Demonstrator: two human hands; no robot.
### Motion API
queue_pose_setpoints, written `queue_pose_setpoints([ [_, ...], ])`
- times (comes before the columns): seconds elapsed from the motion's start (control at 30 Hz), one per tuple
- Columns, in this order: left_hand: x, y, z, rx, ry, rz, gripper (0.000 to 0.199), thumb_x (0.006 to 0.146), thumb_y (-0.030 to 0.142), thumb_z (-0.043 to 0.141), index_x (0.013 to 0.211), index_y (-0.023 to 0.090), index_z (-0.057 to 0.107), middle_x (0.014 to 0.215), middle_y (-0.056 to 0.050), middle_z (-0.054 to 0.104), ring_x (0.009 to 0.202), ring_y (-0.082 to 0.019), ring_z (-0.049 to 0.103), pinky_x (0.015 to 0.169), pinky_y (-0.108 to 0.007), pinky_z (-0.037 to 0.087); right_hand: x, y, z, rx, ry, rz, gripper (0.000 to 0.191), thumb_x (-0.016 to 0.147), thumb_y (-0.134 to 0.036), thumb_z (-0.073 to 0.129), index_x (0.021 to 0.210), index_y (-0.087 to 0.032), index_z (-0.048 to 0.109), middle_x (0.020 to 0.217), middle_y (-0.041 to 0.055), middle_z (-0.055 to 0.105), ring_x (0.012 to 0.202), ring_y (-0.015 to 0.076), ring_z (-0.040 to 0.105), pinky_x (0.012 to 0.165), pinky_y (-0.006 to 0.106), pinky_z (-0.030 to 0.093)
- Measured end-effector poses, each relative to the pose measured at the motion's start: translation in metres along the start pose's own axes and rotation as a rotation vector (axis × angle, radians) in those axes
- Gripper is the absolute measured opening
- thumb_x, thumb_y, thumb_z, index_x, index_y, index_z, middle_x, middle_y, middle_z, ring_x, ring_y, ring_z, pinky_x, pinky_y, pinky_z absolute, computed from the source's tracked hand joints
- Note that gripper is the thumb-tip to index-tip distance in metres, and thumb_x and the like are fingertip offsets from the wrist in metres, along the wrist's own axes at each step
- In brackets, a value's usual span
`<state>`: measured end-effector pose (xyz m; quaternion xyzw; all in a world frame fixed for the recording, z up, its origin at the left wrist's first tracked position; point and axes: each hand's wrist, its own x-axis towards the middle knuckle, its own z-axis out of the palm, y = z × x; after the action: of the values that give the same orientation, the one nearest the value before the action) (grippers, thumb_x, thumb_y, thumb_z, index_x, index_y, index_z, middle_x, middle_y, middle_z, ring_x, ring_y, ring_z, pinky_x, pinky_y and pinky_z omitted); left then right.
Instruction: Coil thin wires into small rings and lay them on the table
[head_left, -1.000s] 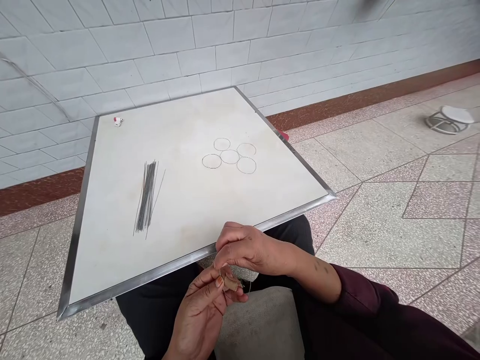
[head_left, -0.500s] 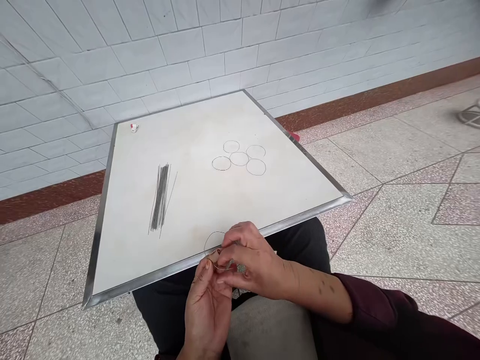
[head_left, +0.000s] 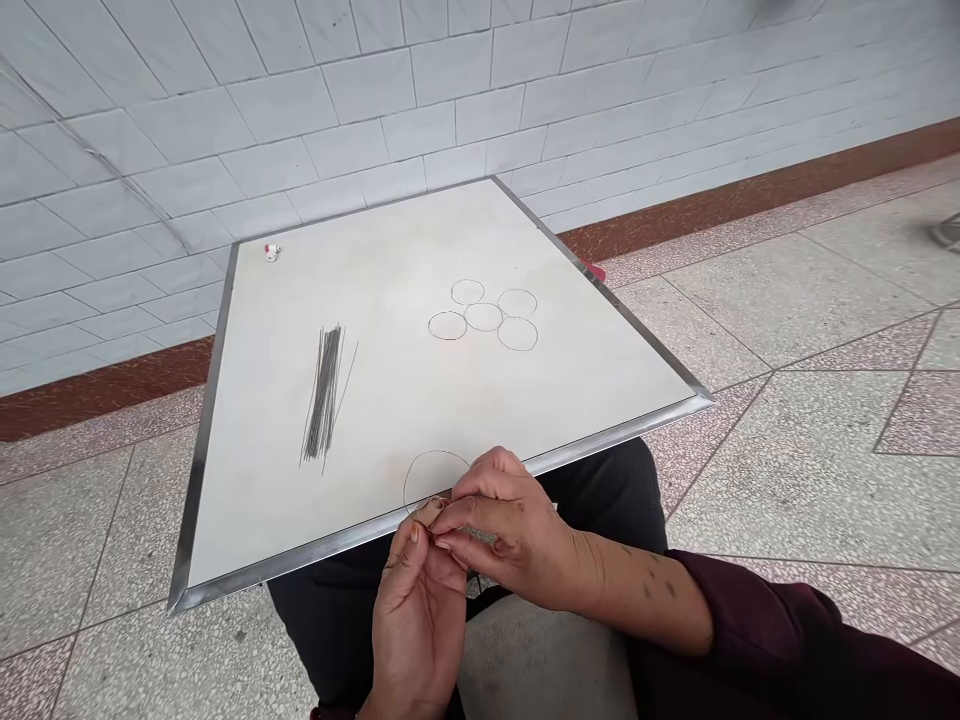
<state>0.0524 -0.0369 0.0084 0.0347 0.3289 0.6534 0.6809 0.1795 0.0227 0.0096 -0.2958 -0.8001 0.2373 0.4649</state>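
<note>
A thin wire bent into a loop [head_left: 406,478] rises from between my hands over the near edge of the board. My left hand [head_left: 420,610], palm up, pinches the wire between thumb and forefinger. From the right, my right hand [head_left: 517,530] pinches it close to the left fingertips, with thumb and forefinger pressed together. The wire's ends are hidden among the fingers. A tan wrap [head_left: 429,512] shows around a left fingertip. Farther back on the board lie several wire rings [head_left: 483,317] in a cluster, touching or nearly so.
A bundle of straight dark wires [head_left: 324,395] lies on the left of the metal-edged white board [head_left: 390,380], one wire slightly apart. A small white and red object [head_left: 272,253] sits at the far left corner. Beyond stands a white tiled wall [head_left: 375,90]. My knees are under the near edge.
The fingers of my right hand have closed in toward the left fingertips. The wire loop now stands wider and higher above the hands. The camera view has shifted slightly.
</note>
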Motion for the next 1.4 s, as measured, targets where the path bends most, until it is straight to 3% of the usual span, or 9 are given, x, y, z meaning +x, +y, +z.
queue_pose_setpoints([
  [0.2, 0.001, -0.001, 0.0, -0.015, 0.001, 0.013, 0.013, 0.087, 0.018, 0.063, 0.092, 0.017, 0.074, 0.096, -0.004, 0.071, 0.094, -0.014, 0.065, 0.087, -0.025, 0.053, 0.002, -0.002, -0.001, -0.013, -0.02, 0.067, 0.004, 0.085, -0.021, 0.072, 0.086, -0.023, 0.07, 0.078, -0.0015, 0.069, 0.08, 0.0161, 0.055, 0.078, 0.037, 0.041],
  [0.47, -0.001, -0.002, 0.002, -0.022, 0.004, -0.034, 0.011, 0.085, 0.02, 0.064, 0.091, 0.019, 0.075, 0.094, -0.005, 0.071, 0.095, -0.017, 0.065, 0.089, -0.029, 0.053, -0.002, 0.001, -0.002, 0.021, -0.014, 0.01, 0.01, 0.093, -0.029, 0.063, 0.089, -0.023, 0.069, 0.083, 0.0001, 0.07, 0.081, 0.0168, 0.054, 0.076, 0.037, 0.042],
  [0.67, 0.0, -0.001, 0.007, -0.004, 0.049, -0.015, 0.01, 0.086, 0.017, 0.064, 0.083, 0.018, 0.073, 0.088, -0.003, 0.069, 0.087, -0.014, 0.064, 0.081, -0.026, 0.054, -0.001, 0.005, 0.0, 0.02, -0.019, 0.015, 0.012, 0.091, -0.033, 0.066, 0.088, -0.023, 0.07, 0.08, 0.0001, 0.07, 0.081, 0.0164, 0.055, 0.077, 0.036, 0.043],
  [0.9, 0.0, 0.0, 0.004, -0.026, 0.104, -0.014, 0.006, 0.08, 0.015, 0.07, 0.085, 0.016, 0.074, 0.089, -0.003, 0.07, 0.087, -0.013, 0.065, 0.082, -0.023, 0.054, -0.001, 0.003, -0.005, 0.06, -0.096, 0.053, 0.004, 0.09, -0.025, 0.066, 0.089, -0.022, 0.068, 0.077, 0.0008, 0.067, 0.078, 0.0161, 0.054, 0.076, 0.035, 0.045],
  [1.13, -0.002, -0.004, 0.001, -0.01, 0.08, -0.033, 0.008, 0.08, 0.017, 0.071, 0.088, 0.017, 0.074, 0.092, -0.004, 0.071, 0.089, -0.015, 0.065, 0.084, -0.027, 0.054, 0.0, -0.004, -0.002, 0.06, -0.044, 0.09, 0.011, 0.084, -0.012, 0.061, 0.078, -0.021, 0.063, 0.067, -0.0017, 0.063, 0.074, 0.0159, 0.052, 0.074, 0.034, 0.043],
  [1.27, -0.002, -0.005, 0.0, -0.012, 0.068, -0.036, 0.01, 0.08, 0.02, 0.072, 0.089, 0.018, 0.074, 0.091, -0.003, 0.07, 0.089, -0.016, 0.064, 0.083, -0.029, 0.055, 0.001, -0.004, -0.001, 0.039, -0.021, 0.095, 0.015, 0.082, -0.01, 0.057, 0.074, -0.021, 0.062, 0.068, -0.0011, 0.064, 0.075, 0.017, 0.052, 0.073, 0.035, 0.042],
  [1.4, 0.001, -0.003, 0.002, -0.028, 0.044, -0.023, 0.008, 0.083, 0.019, 0.069, 0.088, 0.016, 0.073, 0.087, -0.002, 0.069, 0.085, -0.013, 0.064, 0.083, -0.025, 0.054, 0.001, 0.0, -0.002, 0.024, -0.046, 0.076, 0.009, 0.089, -0.018, 0.062, 0.082, -0.022, 0.065, 0.072, -0.0019, 0.067, 0.079, 0.0161, 0.054, 0.079, 0.036, 0.042],
])
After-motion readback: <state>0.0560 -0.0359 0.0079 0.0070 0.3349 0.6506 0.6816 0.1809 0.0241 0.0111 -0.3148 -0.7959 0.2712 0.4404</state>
